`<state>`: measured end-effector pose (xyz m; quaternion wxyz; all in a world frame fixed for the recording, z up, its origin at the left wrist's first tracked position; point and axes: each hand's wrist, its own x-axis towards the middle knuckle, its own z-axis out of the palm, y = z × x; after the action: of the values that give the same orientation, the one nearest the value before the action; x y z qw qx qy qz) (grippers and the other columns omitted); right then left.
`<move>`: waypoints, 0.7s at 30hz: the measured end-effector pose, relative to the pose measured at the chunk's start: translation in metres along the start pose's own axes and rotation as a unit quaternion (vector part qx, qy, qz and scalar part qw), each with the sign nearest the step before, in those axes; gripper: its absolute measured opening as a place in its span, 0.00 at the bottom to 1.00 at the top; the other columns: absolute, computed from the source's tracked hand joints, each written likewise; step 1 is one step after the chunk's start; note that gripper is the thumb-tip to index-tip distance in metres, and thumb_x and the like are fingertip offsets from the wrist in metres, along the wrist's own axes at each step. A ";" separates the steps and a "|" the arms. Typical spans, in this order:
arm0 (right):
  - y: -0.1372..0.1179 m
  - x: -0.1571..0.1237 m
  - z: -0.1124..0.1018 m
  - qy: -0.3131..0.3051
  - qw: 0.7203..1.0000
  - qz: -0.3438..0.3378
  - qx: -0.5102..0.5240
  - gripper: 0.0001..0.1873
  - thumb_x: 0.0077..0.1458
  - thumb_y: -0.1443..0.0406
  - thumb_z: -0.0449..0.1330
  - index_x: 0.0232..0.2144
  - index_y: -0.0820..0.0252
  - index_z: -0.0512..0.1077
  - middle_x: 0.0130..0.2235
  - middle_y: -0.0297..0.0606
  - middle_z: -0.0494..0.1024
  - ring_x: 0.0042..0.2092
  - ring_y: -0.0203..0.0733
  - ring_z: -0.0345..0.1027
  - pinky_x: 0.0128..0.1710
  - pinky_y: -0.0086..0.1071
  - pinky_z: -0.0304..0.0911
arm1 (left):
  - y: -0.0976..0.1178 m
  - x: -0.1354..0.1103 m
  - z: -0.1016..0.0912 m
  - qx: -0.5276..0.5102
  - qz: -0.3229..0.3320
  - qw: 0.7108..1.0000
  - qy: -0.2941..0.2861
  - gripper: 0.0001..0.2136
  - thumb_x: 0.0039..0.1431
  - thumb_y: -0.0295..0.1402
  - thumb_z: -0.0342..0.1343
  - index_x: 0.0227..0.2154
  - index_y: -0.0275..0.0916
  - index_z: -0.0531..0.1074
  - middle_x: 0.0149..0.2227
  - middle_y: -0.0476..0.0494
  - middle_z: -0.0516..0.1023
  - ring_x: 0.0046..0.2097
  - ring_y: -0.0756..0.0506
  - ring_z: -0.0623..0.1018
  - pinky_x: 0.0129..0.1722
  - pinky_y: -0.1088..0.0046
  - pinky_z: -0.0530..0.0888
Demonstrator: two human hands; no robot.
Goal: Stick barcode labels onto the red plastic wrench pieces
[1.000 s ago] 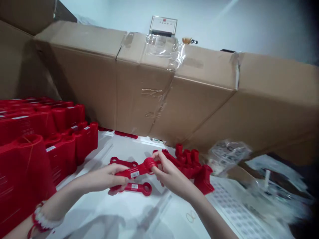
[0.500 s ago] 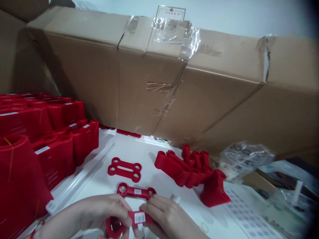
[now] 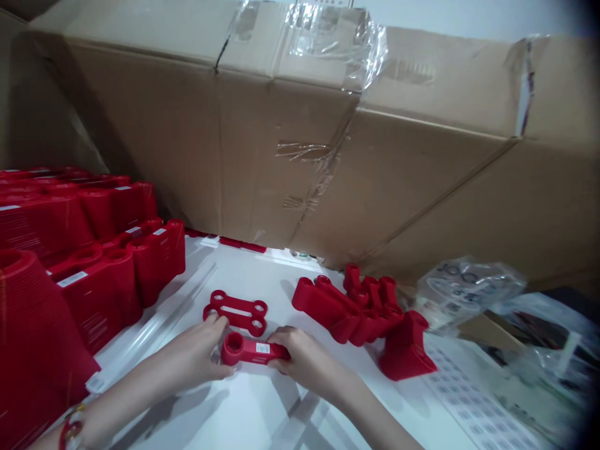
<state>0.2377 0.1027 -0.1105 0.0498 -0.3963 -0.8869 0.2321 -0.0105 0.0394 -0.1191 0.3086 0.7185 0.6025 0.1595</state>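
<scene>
Pinches the right end of a labelled red stack (image 3: 250, 354) between the thumb and fingers of the right hand (image 3: 300, 355), at the middle of the white counter (image 3: 197, 422). With the left hand (image 3: 205, 351), curves the thumb and fingers, spread apart, around the open, round left end; cannot tell whether pressing on it. Cannot tell either whether resting the stack on the counter or lifting it slightly. Wears a beaded bracelet (image 3: 74, 428) on the left wrist. Just beyond the labelled red stack, has two flat red pieces (image 3: 237, 320) lying side by side, with rings at their ends and a narrow gap between. Off to the left, has tall red stacks (image 3: 105, 303) crowded together, some with white labels (image 3: 72, 279), and a clear strip (image 3: 154, 326) alongside. To the right, has a cluster of tilted red pieces (image 3: 328, 311), with a flared red piece (image 3: 405, 350) beside it, near a sheet of small printed squares (image 3: 473, 400) and a clear plastic bag (image 3: 469, 290). Behind everything, faces a taped cardboard wall (image 3: 267, 162).
</scene>
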 end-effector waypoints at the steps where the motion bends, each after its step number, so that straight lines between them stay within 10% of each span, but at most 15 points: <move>1: 0.000 0.001 0.001 -0.003 1.000 0.004 0.003 0.07 0.51 0.73 0.63 0.33 0.58 0.78 0.35 0.36 0.80 0.34 0.40 0.70 0.32 0.28 0.58 | 0.000 0.002 0.004 0.003 0.004 1.000 0.000 0.15 0.52 0.35 0.61 0.42 0.41 0.67 0.46 0.39 0.75 0.44 0.37 0.76 0.39 0.65 0.68; 15: 0.004 -0.011 0.000 0.010 1.000 0.002 0.022 0.09 0.56 0.73 0.60 0.38 0.60 0.78 0.40 0.39 0.81 0.38 0.43 0.74 0.39 0.32 0.67 | 0.007 0.019 0.014 0.043 0.022 0.999 0.011 0.07 0.52 0.25 0.57 0.35 0.40 0.71 0.43 0.38 0.79 0.46 0.36 0.79 0.44 0.64 0.71; 21: -0.029 -0.063 -0.038 0.126 0.991 -0.051 -0.001 0.36 0.61 0.59 0.66 0.68 0.49 0.60 0.68 0.44 0.65 0.68 0.56 0.58 0.65 0.48 0.60 | 0.028 -0.022 -0.007 0.042 -0.002 0.992 0.121 0.29 0.60 0.38 0.59 0.63 0.41 0.59 0.65 0.29 0.64 0.60 0.27 0.71 0.59 0.52 0.68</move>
<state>0.2710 0.0545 -0.0574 0.1725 -0.3767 -0.8929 0.1764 0.0022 0.0177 -0.0926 0.2035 0.7053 0.6426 0.2193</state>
